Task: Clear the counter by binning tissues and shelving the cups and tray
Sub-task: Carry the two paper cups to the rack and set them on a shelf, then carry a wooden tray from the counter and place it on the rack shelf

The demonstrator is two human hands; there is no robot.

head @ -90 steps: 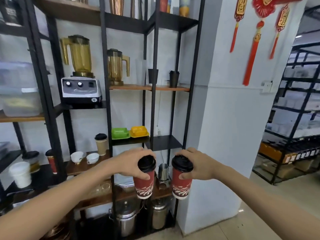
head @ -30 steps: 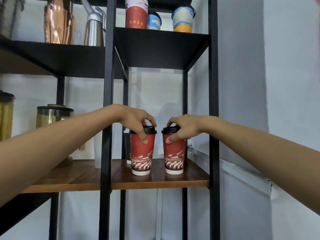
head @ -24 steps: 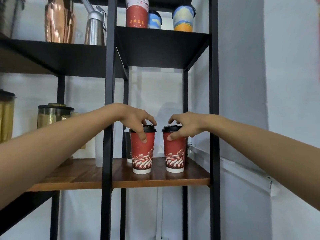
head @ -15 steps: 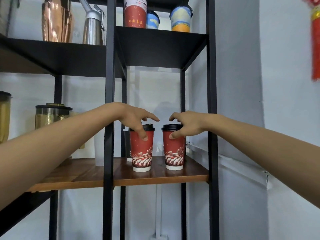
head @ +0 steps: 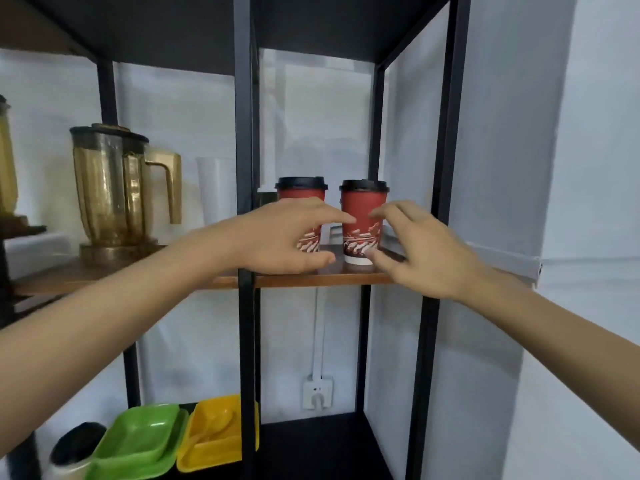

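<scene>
Two red paper cups with black lids stand upright side by side on a wooden shelf (head: 311, 280) of a black metal rack. The left cup (head: 300, 192) is partly hidden behind my left hand (head: 287, 237), which hovers in front of it with fingers spread and holds nothing. The right cup (head: 363, 223) stands free, and my right hand (head: 419, 251) is open just to its right and nearer to me, fingers apart.
A black rack post (head: 246, 237) runs in front of my left wrist. A gold blender jug (head: 117, 188) and a clear plastic cup (head: 216, 188) stand further left on the shelf. Green (head: 138, 441) and yellow (head: 214, 434) dishes lie on the shelf below. A white wall stands at right.
Both hands have let go of the cup lids and drawn back towards me and lower. The cups stay on the shelf. My view has tilted down, showing the lower shelf.
</scene>
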